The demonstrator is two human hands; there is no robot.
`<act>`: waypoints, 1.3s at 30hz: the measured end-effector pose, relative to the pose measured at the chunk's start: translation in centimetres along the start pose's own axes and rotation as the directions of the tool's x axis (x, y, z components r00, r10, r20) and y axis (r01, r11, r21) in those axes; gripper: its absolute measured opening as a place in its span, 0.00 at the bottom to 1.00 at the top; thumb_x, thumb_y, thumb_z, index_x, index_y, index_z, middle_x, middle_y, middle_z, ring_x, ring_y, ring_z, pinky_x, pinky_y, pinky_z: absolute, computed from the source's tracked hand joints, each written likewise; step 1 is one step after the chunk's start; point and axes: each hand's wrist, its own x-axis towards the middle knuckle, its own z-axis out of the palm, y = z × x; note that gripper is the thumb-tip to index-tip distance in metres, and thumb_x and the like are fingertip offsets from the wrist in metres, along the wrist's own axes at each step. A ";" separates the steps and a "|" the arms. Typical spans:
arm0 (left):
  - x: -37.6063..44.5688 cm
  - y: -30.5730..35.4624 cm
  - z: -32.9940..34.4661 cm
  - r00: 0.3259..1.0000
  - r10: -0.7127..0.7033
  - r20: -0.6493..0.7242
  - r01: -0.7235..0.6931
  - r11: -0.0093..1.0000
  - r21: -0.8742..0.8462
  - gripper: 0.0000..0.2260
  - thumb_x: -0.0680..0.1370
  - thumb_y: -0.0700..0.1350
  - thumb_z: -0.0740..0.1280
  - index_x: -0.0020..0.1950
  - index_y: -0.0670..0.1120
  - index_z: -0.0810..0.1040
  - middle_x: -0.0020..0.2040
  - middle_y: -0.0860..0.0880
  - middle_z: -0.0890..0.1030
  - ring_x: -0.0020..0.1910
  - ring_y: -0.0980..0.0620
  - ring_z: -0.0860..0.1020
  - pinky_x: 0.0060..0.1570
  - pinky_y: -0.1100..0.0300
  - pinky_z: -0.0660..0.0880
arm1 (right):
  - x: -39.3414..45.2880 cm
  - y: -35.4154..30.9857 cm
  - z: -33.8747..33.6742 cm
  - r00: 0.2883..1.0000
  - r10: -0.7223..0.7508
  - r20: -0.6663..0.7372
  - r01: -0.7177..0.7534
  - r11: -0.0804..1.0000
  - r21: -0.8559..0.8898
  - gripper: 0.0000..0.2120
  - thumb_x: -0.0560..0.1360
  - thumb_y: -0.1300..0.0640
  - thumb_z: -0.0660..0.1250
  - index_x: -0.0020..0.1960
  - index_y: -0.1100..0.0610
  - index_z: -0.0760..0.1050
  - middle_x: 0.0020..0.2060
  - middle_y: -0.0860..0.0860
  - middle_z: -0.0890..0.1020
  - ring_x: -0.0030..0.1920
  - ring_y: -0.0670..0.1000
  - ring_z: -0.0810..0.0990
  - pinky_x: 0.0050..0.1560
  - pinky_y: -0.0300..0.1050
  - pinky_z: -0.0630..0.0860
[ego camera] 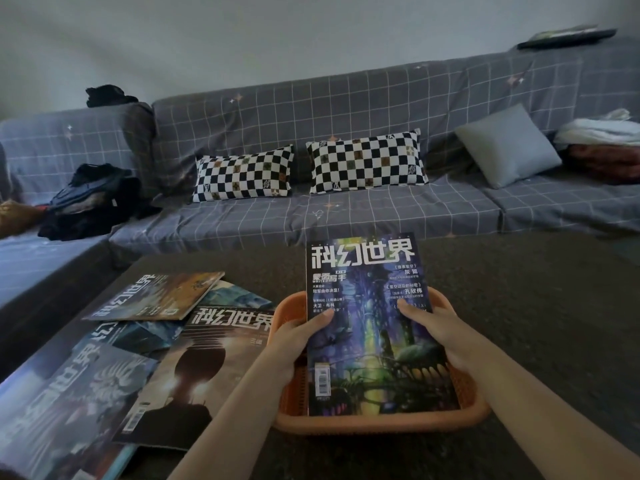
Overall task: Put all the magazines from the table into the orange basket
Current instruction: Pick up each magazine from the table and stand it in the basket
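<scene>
Orange plastic mesh makes up the basket (375,422), which sits on the dark table (519,306) right in front of the person, and 1 magazine (370,323) is held over it, its near edge down inside the basket and its far end sticking up past the far rim. The left hand (298,336) grips the magazine's left edge with the thumb curled over the cover, and the right hand (436,327) grips the right edge the same way, so both hands are clamped on it. The rest of the pile (138,341), at least 4 issues, lies overlapped on the table left of the basket, the nearest one touching or tucked under the basket's left wall. The main risk I see is fit: the magazine looks longer than the basket, so if let go as it is it may rest tilted on the far rim and slide out, or leave later issues stacked unevenly. Glossy covers are slippery, and a tilted stack could fan out onto the table. Pressing down hard could also push the light basket away or tip it, and might drag the nearest issue.
</scene>
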 end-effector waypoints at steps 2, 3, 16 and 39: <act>0.2 -0.2 -0.1 0.999 0.050 0.014 -0.049 0.998 -0.029 0.23 0.62 0.49 0.79 0.51 0.38 0.84 0.46 0.40 0.86 0.42 0.45 0.85 0.37 0.58 0.80 | 0.4 0.3 0.0 0.999 -0.043 -0.016 0.044 0.998 0.046 0.05 0.70 0.55 0.72 0.40 0.46 0.77 0.29 0.41 0.83 0.33 0.44 0.83 0.38 0.43 0.76; 0.2 -0.3 -0.1 0.997 0.080 0.018 -0.079 0.996 -0.044 0.20 0.62 0.49 0.78 0.49 0.40 0.85 0.46 0.39 0.86 0.42 0.45 0.85 0.36 0.58 0.80 | 0.4 0.4 -0.1 0.997 -0.069 -0.020 0.070 0.996 0.057 0.06 0.70 0.54 0.72 0.42 0.45 0.76 0.31 0.40 0.83 0.33 0.43 0.83 0.35 0.40 0.76; 0.6 3.9 -0.1 0.892 0.424 0.156 -0.409 0.905 -0.117 0.37 0.57 0.49 0.84 0.64 0.47 0.77 0.56 0.43 0.84 0.54 0.42 0.83 0.46 0.52 0.81 | 0.0 -4.0 -1.1 0.915 -0.386 0.117 0.368 0.918 0.151 0.21 0.64 0.52 0.72 0.56 0.49 0.76 0.50 0.51 0.84 0.48 0.54 0.84 0.39 0.42 0.80; 3.7 3.3 1.4 0.838 0.544 0.037 -0.545 0.838 0.033 0.37 0.61 0.59 0.77 0.66 0.61 0.66 0.52 0.59 0.83 0.51 0.60 0.82 0.40 0.68 0.79 | 2.1 -1.6 -0.4 0.912 -0.409 0.032 0.399 0.903 0.160 0.28 0.58 0.48 0.76 0.57 0.51 0.75 0.48 0.50 0.84 0.46 0.51 0.84 0.36 0.39 0.80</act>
